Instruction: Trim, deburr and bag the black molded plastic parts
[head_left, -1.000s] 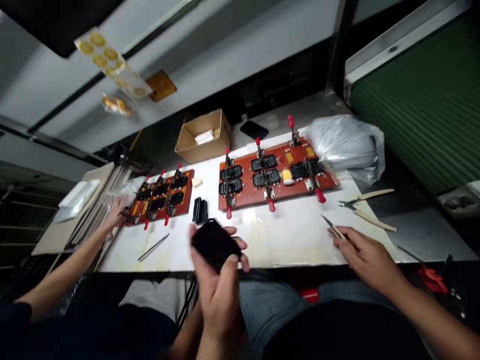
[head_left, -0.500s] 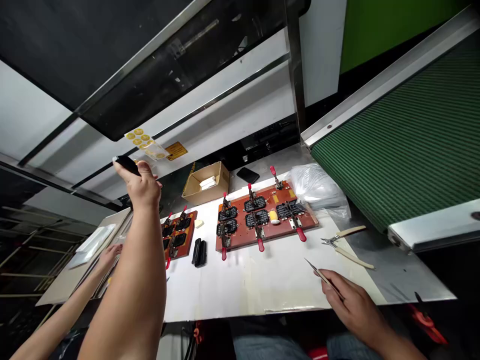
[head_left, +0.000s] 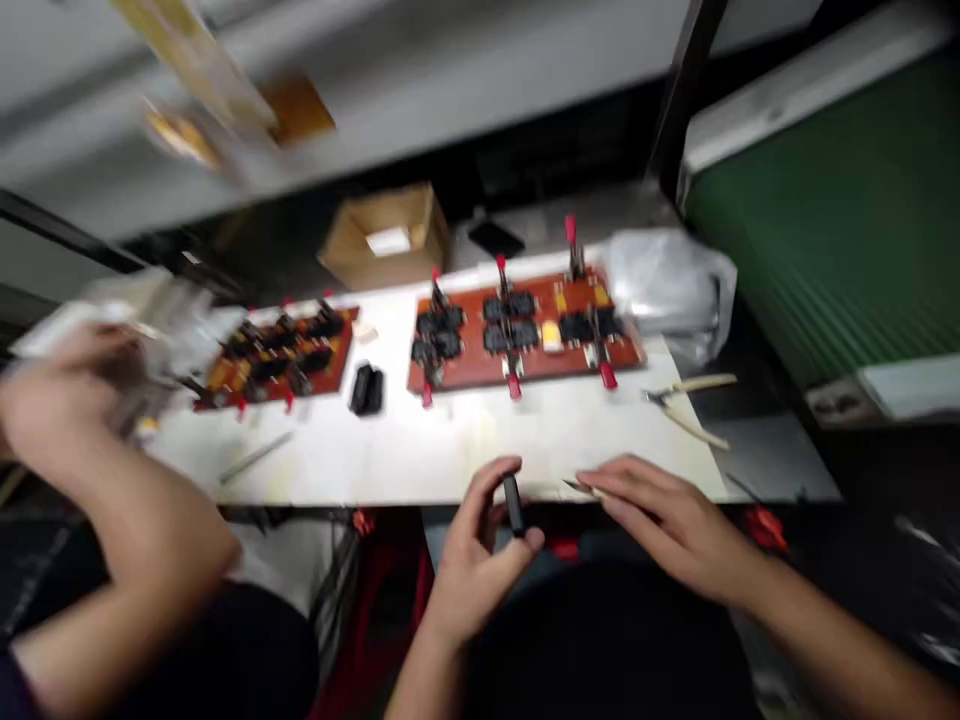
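My left hand [head_left: 480, 545] is at the front edge of the white table [head_left: 450, 450], with thumb and fingers pinched on a small black part [head_left: 514, 505] held upright. My right hand [head_left: 664, 520] lies just to its right, fingers close together over thin metal tweezers [head_left: 579, 487] whose tip points at the black part. Beyond them a red jig board [head_left: 525, 345] carries black parts under red-handled clamps. The whole picture is smeared by motion.
A second red jig board [head_left: 277, 350] lies at the left, two black parts [head_left: 366, 388] beside it. A co-worker's blurred hand [head_left: 67, 400] and arm work at the far left. Cardboard box [head_left: 386, 235], plastic bag [head_left: 671, 285], pliers [head_left: 686, 395], green conveyor [head_left: 825, 200].
My left hand came down from the shelf above to the table's front edge, still holding a black part. My right hand moved left toward it. The view tilted down.
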